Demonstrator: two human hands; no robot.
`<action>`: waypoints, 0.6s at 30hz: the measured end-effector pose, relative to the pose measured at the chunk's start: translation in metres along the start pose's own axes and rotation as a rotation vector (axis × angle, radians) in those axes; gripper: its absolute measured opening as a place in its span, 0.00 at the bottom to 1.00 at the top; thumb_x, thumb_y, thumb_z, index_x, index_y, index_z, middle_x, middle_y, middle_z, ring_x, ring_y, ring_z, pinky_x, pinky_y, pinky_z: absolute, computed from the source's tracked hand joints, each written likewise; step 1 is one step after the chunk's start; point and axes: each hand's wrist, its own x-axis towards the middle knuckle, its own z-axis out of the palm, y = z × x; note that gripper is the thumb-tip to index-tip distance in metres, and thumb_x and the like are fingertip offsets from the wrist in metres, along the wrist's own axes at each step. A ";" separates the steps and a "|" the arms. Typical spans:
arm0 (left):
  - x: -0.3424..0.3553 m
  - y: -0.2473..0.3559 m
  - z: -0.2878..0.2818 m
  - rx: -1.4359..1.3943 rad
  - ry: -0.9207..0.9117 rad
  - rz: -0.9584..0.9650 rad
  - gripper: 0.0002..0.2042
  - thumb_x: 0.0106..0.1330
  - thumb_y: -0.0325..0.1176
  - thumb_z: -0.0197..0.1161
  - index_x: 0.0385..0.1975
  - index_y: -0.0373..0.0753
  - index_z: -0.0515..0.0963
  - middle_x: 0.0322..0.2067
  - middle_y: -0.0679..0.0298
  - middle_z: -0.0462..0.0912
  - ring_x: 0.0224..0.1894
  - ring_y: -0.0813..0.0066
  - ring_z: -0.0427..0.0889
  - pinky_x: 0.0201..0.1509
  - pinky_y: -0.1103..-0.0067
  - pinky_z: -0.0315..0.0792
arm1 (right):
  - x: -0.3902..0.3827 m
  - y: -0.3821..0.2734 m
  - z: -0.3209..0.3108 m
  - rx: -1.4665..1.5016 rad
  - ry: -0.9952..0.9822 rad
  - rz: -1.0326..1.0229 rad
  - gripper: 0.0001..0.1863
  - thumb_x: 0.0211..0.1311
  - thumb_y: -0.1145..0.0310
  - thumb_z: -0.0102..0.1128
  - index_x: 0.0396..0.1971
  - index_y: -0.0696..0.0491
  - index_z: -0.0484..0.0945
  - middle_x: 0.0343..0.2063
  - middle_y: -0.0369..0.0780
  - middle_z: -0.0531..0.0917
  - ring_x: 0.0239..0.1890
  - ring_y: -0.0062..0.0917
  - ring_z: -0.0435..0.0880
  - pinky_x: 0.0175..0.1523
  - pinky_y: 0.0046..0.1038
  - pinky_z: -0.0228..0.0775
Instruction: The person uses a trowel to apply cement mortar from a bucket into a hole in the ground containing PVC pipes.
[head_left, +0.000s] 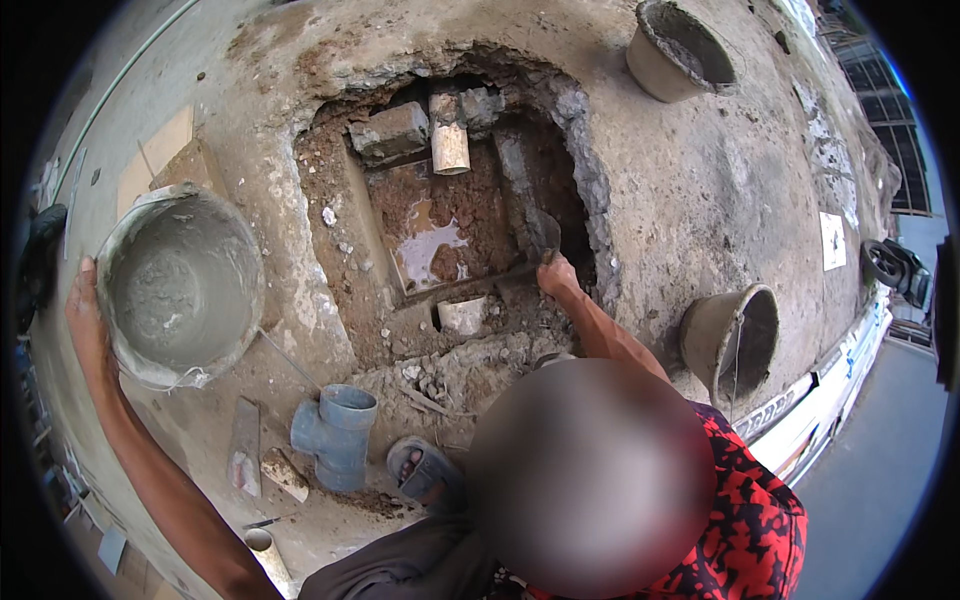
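Note:
My left hand (88,305) grips the left side of a bucket (232,345) smeared with grey cement, its fingers partly hidden by the rim. Wet grey mortar (175,285) coats its inside. Over the right side of a broken-out pit, my right hand (557,276) is closed round a trowel (543,232), whose blade reaches toward the pit's right inner wall. A brick-lined box with muddy water (432,248) at its bottom lies inside the pit. A pale pipe (450,150) enters from the far side, and another pipe end (462,316) shows at the near side.
A grey pipe tee (340,435) stands near my sandalled foot (425,470), beside a flat wooden strip (244,445) and a pipe offcut (285,474). Two more buckets stand to the right, one far (660,75) and one near (700,340). Jagged concrete (590,160) edges the pit.

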 end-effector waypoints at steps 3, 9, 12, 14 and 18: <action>-0.001 0.002 0.016 -0.067 -0.010 -0.015 0.29 0.66 0.50 0.53 0.53 0.26 0.70 0.51 0.53 0.75 0.54 0.69 0.71 0.60 0.78 0.60 | 0.053 0.028 0.000 -0.309 0.057 -0.113 0.18 0.57 0.64 0.49 0.41 0.62 0.74 0.27 0.50 0.83 0.28 0.40 0.84 0.33 0.35 0.77; -0.003 -0.001 -0.004 -0.003 0.012 0.010 0.30 0.65 0.51 0.54 0.54 0.26 0.69 0.52 0.52 0.74 0.55 0.67 0.71 0.60 0.77 0.59 | 0.030 -0.016 0.005 -0.078 -0.153 0.118 0.18 0.57 0.65 0.48 0.44 0.61 0.72 0.23 0.47 0.82 0.23 0.37 0.83 0.25 0.35 0.75; 0.010 -0.005 0.004 0.003 -0.094 -0.024 0.29 0.65 0.51 0.54 0.53 0.27 0.70 0.51 0.53 0.75 0.55 0.68 0.71 0.60 0.78 0.59 | 0.050 0.028 0.006 -0.240 0.162 -0.167 0.17 0.58 0.65 0.47 0.44 0.60 0.72 0.23 0.47 0.82 0.22 0.35 0.83 0.24 0.34 0.74; 0.013 -0.010 0.006 0.006 -0.106 -0.041 0.28 0.65 0.51 0.54 0.53 0.28 0.71 0.50 0.54 0.76 0.54 0.69 0.71 0.60 0.78 0.59 | 0.053 0.029 0.003 -0.181 0.076 -0.062 0.17 0.59 0.65 0.46 0.44 0.59 0.72 0.22 0.46 0.82 0.21 0.33 0.83 0.23 0.33 0.73; 0.011 -0.018 -0.012 -0.022 -0.038 -0.041 0.27 0.65 0.51 0.54 0.51 0.30 0.74 0.48 0.57 0.77 0.52 0.71 0.72 0.59 0.78 0.59 | -0.006 -0.029 -0.003 -0.085 -0.087 0.065 0.16 0.55 0.66 0.49 0.36 0.64 0.75 0.30 0.53 0.82 0.36 0.43 0.83 0.41 0.35 0.77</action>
